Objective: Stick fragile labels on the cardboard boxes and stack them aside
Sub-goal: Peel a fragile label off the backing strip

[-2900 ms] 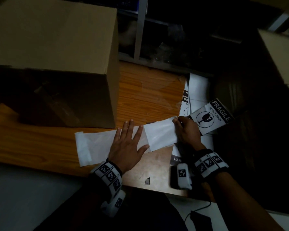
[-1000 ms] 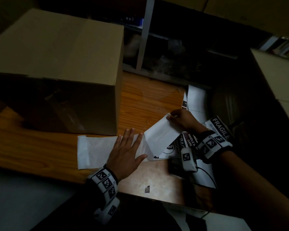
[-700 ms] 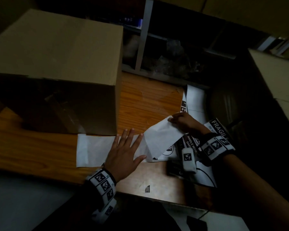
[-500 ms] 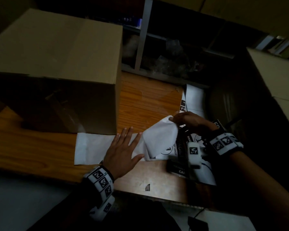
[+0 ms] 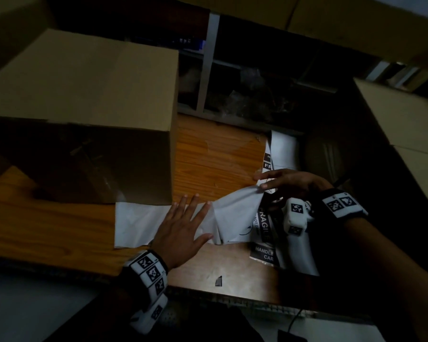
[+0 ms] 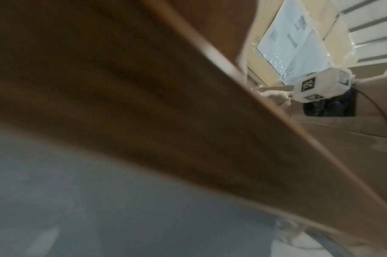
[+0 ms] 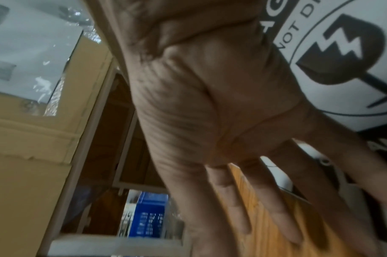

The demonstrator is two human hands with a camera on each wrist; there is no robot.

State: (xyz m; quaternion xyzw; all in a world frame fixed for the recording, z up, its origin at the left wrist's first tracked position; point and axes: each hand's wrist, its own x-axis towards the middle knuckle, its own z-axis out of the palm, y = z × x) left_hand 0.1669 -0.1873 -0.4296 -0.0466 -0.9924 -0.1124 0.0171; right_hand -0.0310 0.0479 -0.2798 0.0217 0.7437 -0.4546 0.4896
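A large plain cardboard box [image 5: 84,95] stands on the wooden table [image 5: 208,156] at the left. In front of it lies a long white paper strip [image 5: 136,223]. My left hand [image 5: 195,218] presses flat on the strip's middle, fingers spread. My right hand [image 5: 261,181] pinches the strip's lifted right end, which is folded up and creased. Under that end lie black-and-white fragile labels [image 5: 263,225]. The right wrist view shows my palm [image 7: 210,87] above a label with a broken-glass symbol [image 7: 346,52]. The left wrist view is mostly brown blur.
Another cardboard box [image 5: 405,124] stands at the right edge. More white label sheets [image 5: 282,149] lie at the table's far right. Dark metal shelving [image 5: 210,65] rises behind the table. A small dark scrap [image 5: 218,281] lies near the front edge.
My right hand has raised the strip's right end and drawn it up and over, creasing it and uncovering the fragile labels below. The left hand stays pressed on the strip.
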